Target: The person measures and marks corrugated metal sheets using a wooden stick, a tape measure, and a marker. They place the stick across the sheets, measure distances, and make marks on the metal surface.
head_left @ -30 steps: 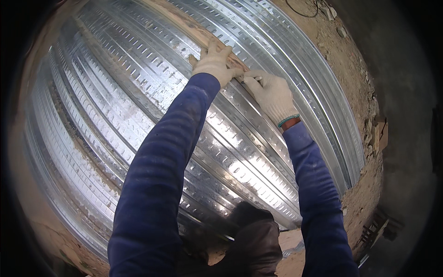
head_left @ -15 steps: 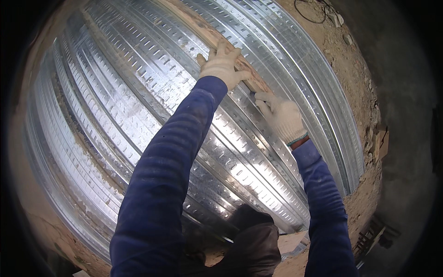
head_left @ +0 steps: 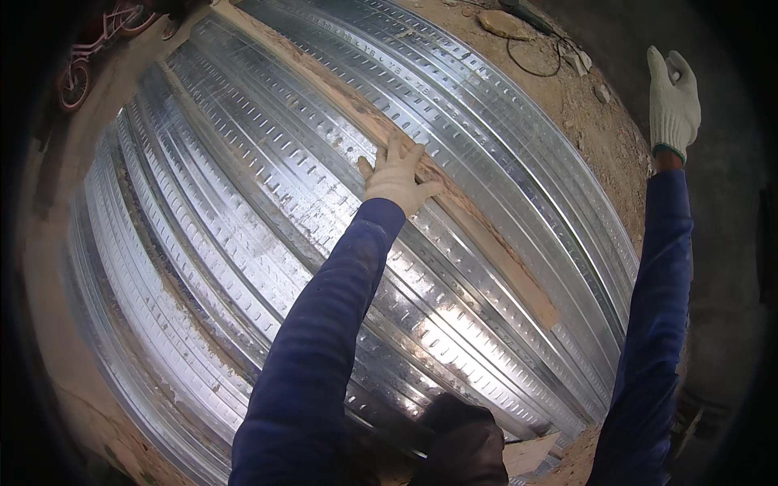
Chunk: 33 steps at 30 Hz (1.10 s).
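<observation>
My left hand (head_left: 395, 176), in a pale work glove, lies spread over a long wooden board (head_left: 494, 235), its fingers reaching across the wood. The board runs diagonally over ribbed, shiny metal decking sheets (head_left: 243, 219). Away from the sheets at the right, my right hand (head_left: 674, 105) is raised in a matching glove. Its fingers point up, partly curled and apart, and I see no tool in them. A small pale spot between the fingers is too small to name. Both arms are in blue sleeves.
Dirt ground (head_left: 592, 121) with stones and a dark looped cable (head_left: 535, 69) borders the sheets at the upper right. A pink bicycle (head_left: 77, 81) stands at the far left. A pale flat piece (head_left: 531, 454) lies by the near edge of the sheets.
My right hand has left the board and swung up and out to the right. My left hand remains on the board. The view has shifted, bringing the bicycle and the board's near end into sight.
</observation>
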Motion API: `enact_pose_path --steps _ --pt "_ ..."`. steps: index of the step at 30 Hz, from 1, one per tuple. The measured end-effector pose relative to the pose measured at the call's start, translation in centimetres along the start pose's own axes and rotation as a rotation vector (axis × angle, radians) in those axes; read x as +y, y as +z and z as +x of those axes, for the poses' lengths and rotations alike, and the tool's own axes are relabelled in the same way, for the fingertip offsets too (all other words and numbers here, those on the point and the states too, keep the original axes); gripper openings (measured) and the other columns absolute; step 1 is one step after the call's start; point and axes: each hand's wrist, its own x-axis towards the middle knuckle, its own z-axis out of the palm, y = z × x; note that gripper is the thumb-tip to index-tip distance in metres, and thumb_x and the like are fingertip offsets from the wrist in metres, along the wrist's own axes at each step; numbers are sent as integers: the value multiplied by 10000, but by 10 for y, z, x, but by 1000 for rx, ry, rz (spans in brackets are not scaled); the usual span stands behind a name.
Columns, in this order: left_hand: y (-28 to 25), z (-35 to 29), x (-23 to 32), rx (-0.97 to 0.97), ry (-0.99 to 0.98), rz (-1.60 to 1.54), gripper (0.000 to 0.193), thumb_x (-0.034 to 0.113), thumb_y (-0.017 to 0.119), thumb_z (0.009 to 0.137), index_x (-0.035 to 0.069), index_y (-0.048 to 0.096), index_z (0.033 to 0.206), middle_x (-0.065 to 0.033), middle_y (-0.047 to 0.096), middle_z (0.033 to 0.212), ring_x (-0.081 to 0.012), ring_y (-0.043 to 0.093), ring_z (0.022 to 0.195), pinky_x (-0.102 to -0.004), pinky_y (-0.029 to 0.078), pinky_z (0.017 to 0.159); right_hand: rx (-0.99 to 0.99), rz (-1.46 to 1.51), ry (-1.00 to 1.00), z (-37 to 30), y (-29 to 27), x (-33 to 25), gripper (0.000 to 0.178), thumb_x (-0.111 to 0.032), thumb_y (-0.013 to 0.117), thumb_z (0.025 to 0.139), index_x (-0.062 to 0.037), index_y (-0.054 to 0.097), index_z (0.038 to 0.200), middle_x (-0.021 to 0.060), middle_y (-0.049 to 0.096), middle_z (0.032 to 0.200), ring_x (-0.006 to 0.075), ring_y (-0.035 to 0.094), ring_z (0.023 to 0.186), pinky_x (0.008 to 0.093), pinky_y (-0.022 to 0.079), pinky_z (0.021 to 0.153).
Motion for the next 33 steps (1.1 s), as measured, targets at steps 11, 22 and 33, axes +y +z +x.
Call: enact_pose_path --steps 11,22,33 --pt "0 -6 -11 12 -13 0 931 591 793 891 184 478 1667 -178 208 1817 -417 268 1651 -694 105 1337 -726 174 127 -360 107 -40 355 -325 638 1083 -143 705 1381 200 788 1153 431 763 1018 505 589 915" --pt "-34 53 -53 553 -599 -96 1142 703 773 860 55 361 1706 -317 232 1766 -475 199 1664 -694 57 1331 -762 139 54 -353 110 -44 304 -271 644 1082 -106 730 1322 213 783 1117 425 758 996 513 589 868" --pt "-35 85 -80 479 -835 -291 1321 743 821 784 2 261 1723 -308 238 1762 -476 152 1678 -590 19 1379 -727 215 110 -349 120 -40 269 -184 674 1085 -107 722 1338 188 803 1123 353 803 1034 441 621 874"
